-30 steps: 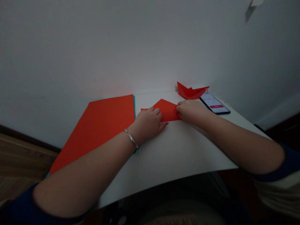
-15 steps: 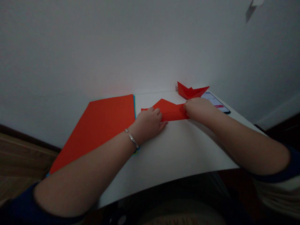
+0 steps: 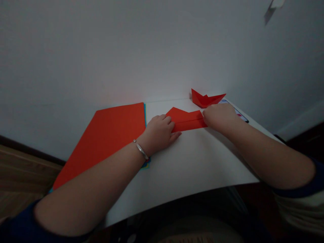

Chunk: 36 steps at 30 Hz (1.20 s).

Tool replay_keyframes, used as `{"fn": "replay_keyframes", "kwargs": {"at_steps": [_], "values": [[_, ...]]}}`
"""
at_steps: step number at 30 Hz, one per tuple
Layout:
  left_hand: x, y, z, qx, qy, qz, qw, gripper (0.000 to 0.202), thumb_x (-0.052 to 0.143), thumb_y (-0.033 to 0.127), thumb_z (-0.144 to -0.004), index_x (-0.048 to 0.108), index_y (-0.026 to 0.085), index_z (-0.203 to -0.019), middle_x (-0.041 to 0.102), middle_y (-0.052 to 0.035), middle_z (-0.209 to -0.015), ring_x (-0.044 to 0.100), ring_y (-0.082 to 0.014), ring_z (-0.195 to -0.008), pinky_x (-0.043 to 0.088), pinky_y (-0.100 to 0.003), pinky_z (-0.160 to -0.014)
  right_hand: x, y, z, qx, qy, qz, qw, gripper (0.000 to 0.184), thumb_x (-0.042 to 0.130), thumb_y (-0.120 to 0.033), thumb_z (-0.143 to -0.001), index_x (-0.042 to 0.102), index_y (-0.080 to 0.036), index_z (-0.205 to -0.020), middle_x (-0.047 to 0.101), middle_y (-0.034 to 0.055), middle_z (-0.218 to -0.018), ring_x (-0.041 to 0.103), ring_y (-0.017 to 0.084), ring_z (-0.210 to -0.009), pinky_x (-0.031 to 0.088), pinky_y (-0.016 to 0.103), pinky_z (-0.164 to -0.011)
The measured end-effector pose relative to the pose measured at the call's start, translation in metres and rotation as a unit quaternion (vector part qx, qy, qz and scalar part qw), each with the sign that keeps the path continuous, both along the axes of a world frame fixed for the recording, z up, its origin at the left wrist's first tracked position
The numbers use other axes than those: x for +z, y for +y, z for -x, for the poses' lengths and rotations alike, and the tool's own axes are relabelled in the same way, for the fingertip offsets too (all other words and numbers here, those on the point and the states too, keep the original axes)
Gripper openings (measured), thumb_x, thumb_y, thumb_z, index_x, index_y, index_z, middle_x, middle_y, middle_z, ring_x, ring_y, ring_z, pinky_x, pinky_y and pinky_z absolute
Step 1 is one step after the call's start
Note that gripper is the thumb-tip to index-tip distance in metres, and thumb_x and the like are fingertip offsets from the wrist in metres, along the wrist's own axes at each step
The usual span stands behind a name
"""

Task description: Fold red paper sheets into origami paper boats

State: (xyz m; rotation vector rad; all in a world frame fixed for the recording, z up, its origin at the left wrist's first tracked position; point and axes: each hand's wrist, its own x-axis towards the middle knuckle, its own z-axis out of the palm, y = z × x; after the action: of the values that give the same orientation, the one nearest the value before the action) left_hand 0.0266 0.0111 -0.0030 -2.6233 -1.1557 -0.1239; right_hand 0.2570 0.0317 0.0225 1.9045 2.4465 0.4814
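Observation:
A folded red sheet of paper (image 3: 187, 120) lies on the white table, with a peak on its far edge and a crease along its length. My left hand (image 3: 159, 133) covers the paper's left end, its fingers curled over it and the thumb along the near edge. At the other end, my right hand (image 3: 220, 116) is closed on the paper's right tip; its fingertips are partly hidden. Just beyond that hand stands a folded red paper boat (image 3: 207, 100).
A stack of coloured paper with an orange-red sheet (image 3: 111, 131) on top lies left of my left hand. Behind my right hand, a phone (image 3: 244, 118) with a lit screen is partly covered. The white table (image 3: 192, 162) meets a pale wall (image 3: 162, 50).
My right hand has shifted slightly right along the folded paper, uncovering more of its right end and covering more of the phone. My left hand stays nearly in place.

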Motion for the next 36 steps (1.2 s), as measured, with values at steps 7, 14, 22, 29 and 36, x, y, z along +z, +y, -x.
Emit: {"fn": "replay_keyframes", "kwargs": {"at_steps": [7, 14, 22, 29, 36], "values": [[0.000, -0.002, -0.005, -0.031, -0.043, 0.050, 0.997, 0.056, 0.035, 0.052, -0.100, 0.063, 0.009, -0.124, 0.062, -0.0158, -0.114, 0.057, -0.0270, -0.100, 0.045, -0.040, -0.089, -0.010, -0.005, 0.022, 0.122, 0.059, 0.029, 0.990, 0.031, 0.045, -0.029, -0.092, 0.073, -0.019, -0.099, 0.073, 0.0097, -0.104, 0.065, 0.024, -0.095, 0.045, 0.033, -0.072], [-0.004, 0.004, -0.007, -0.064, -0.077, 0.053, 0.994, 0.046, 0.040, 0.044, -0.100, 0.061, 0.012, -0.126, 0.062, -0.0129, -0.118, 0.056, -0.0252, -0.103, 0.044, -0.037, -0.092, -0.028, 0.005, 0.021, 0.198, 0.129, 0.003, 0.972, 0.028, 0.049, -0.026, -0.092, 0.074, -0.018, -0.100, 0.073, 0.0091, -0.110, 0.062, 0.023, -0.105, 0.046, 0.034, -0.086], [0.000, 0.004, -0.005, -0.047, -0.042, 0.011, 0.998, 0.041, 0.041, 0.042, -0.100, 0.062, 0.014, -0.120, 0.065, -0.0115, -0.114, 0.058, -0.0254, -0.101, 0.044, -0.038, -0.086, -0.026, 0.005, 0.022, 0.243, 0.117, 0.035, 0.962, 0.032, 0.048, -0.022, -0.092, 0.076, -0.016, -0.106, 0.073, 0.0110, -0.115, 0.066, 0.023, -0.104, 0.047, 0.034, -0.091], [0.004, -0.002, -0.009, -0.036, 0.011, -0.018, 0.999, 0.042, 0.040, 0.042, -0.099, 0.068, 0.011, -0.104, 0.067, -0.0131, -0.099, 0.061, -0.0249, -0.090, 0.045, -0.036, -0.077, -0.023, 0.003, 0.022, 0.200, 0.084, 0.051, 0.975, 0.037, 0.043, -0.024, -0.093, 0.075, -0.016, -0.109, 0.072, 0.0111, -0.118, 0.066, 0.024, -0.106, 0.049, 0.034, -0.090], [0.011, -0.010, -0.012, -0.003, 0.047, -0.026, 0.999, 0.047, 0.038, 0.043, -0.100, 0.071, 0.010, -0.097, 0.069, -0.0141, -0.091, 0.064, -0.0262, -0.085, 0.046, -0.037, -0.071, -0.015, 0.000, 0.024, 0.128, 0.042, 0.082, 0.987, 0.037, 0.044, -0.026, -0.092, 0.074, -0.015, -0.111, 0.074, 0.0138, -0.110, 0.067, 0.024, -0.101, 0.049, 0.032, -0.084]]}}
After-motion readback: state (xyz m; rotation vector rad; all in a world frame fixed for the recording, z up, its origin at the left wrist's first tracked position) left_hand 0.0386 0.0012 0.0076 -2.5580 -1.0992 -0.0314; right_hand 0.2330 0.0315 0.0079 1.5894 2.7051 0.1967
